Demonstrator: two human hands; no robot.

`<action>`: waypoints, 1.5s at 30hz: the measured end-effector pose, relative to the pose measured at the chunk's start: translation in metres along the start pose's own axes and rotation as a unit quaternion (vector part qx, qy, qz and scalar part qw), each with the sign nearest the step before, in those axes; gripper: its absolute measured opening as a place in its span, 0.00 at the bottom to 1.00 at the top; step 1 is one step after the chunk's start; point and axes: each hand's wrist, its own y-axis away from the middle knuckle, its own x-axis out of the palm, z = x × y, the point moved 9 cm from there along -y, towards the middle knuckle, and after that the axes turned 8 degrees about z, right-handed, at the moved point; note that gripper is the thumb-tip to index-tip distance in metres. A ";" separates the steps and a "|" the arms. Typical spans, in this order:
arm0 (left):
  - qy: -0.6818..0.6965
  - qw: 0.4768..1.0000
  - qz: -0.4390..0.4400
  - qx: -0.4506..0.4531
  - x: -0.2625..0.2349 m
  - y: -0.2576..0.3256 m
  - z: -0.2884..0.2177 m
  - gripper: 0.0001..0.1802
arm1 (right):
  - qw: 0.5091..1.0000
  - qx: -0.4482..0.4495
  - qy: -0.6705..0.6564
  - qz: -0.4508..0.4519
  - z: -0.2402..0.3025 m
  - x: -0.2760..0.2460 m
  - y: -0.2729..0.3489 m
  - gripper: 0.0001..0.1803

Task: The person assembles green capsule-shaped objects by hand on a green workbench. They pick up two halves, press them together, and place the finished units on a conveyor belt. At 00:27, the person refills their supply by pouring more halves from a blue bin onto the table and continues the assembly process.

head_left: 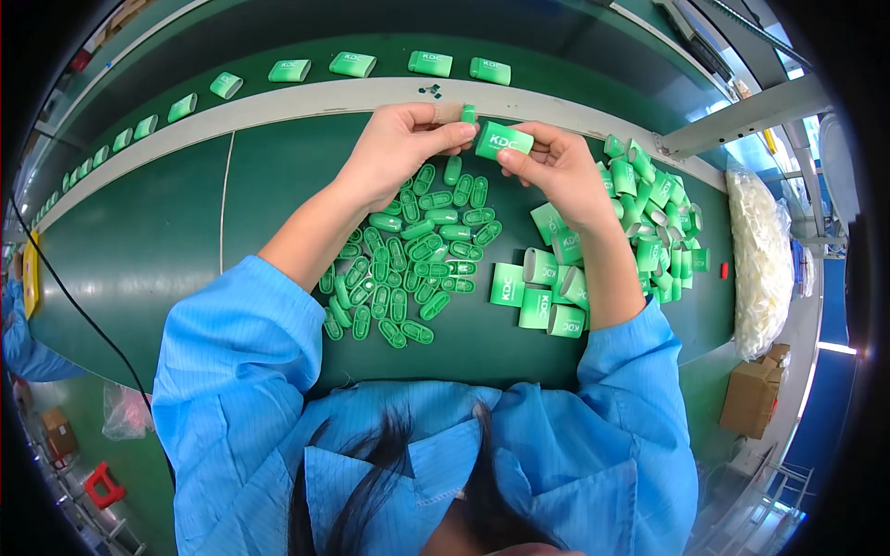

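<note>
My left hand (400,146) pinches a small green oval cap (468,114) at its fingertips. My right hand (553,170) holds a green rectangular sleeve (503,141) with a white logo, its end close to the cap. Both hands hover over the far part of the dark green table (167,250). Below my left hand lies a heap of several green oval caps (408,259). Under my right wrist stands a cluster of green sleeves (547,283), and a bigger pile of green sleeves (654,218) lies to the right.
A conveyor belt (306,51) beyond a pale rail (278,100) carries a row of finished green pieces (352,64). A clear bag of white parts (760,259) sits at the right, a cardboard box (751,394) below it. A black cable (74,306) crosses the left.
</note>
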 end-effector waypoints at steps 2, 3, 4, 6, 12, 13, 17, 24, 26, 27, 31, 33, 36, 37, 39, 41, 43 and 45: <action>-0.035 0.999 -0.003 0.011 0.002 0.000 0.004 0.14 | 1.000 0.009 -0.001 -0.005 -0.003 0.002 -0.001 0.14; -0.054 0.998 -0.021 0.022 0.001 0.001 0.005 0.13 | 1.000 -0.002 -0.009 -0.010 -0.001 0.002 -0.002 0.14; -0.072 0.996 -0.038 0.032 0.001 0.002 0.006 0.12 | 1.000 -0.013 -0.018 -0.014 0.000 0.002 -0.003 0.14; -0.126 0.990 -0.056 0.036 0.001 0.005 0.002 0.12 | 0.999 -0.025 -0.035 -0.015 0.001 0.001 -0.003 0.15; -0.269 0.960 -0.065 0.038 0.006 0.014 -0.021 0.13 | 0.998 -0.049 -0.007 -0.039 0.005 0.001 0.003 0.16; -0.272 0.959 -0.065 0.039 0.006 0.015 -0.020 0.14 | 0.997 -0.055 0.009 -0.047 0.008 0.002 0.004 0.16; -0.310 0.946 -0.061 0.069 0.017 0.021 -0.037 0.16 | 0.996 -0.061 0.031 -0.053 0.011 0.001 0.006 0.16; -0.436 0.879 -0.106 0.161 0.036 0.035 -0.045 0.15 | 0.991 -0.066 0.088 -0.082 0.017 0.007 0.009 0.16; -0.445 0.866 -0.125 0.191 0.042 0.037 -0.047 0.16 | 0.980 -0.080 0.132 -0.127 0.023 0.008 0.014 0.16; -0.450 0.857 -0.136 0.210 0.043 0.038 -0.052 0.17 | 0.972 -0.092 0.155 -0.150 0.030 0.007 0.015 0.16; -0.434 0.893 -0.056 0.104 0.025 0.014 -0.036 0.23 | 0.972 -0.044 0.200 -0.116 0.026 0.002 -0.004 0.14; -0.452 0.875 -0.107 0.136 0.005 0.009 -0.043 0.25 | 0.979 -0.036 0.181 -0.087 0.019 -0.016 -0.034 0.17; -0.488 0.832 -0.156 0.212 -0.031 0.013 -0.061 0.18 | 0.973 0.041 0.182 -0.139 -0.001 -0.069 -0.075 0.22; -0.503 0.845 -0.114 0.144 -0.037 0.013 -0.062 0.16 | 0.968 0.066 0.180 -0.161 -0.012 -0.088 -0.084 0.23; -0.528 0.843 -0.089 0.051 -0.037 0.026 -0.054 0.12 | 0.958 0.102 0.192 -0.189 -0.026 -0.106 -0.094 0.25; -0.578 0.812 -0.053 0.067 -0.029 0.036 -0.042 0.12 | 0.942 0.129 0.224 -0.213 -0.031 -0.117 -0.090 0.28; -0.599 0.799 -0.021 0.053 -0.022 0.043 -0.038 0.12 | 0.906 0.084 0.357 -0.211 -0.007 -0.112 -0.080 0.26; -0.636 0.770 0.009 0.052 -0.016 0.045 -0.035 0.12 | 0.875 0.077 0.450 -0.161 0.017 -0.095 -0.061 0.25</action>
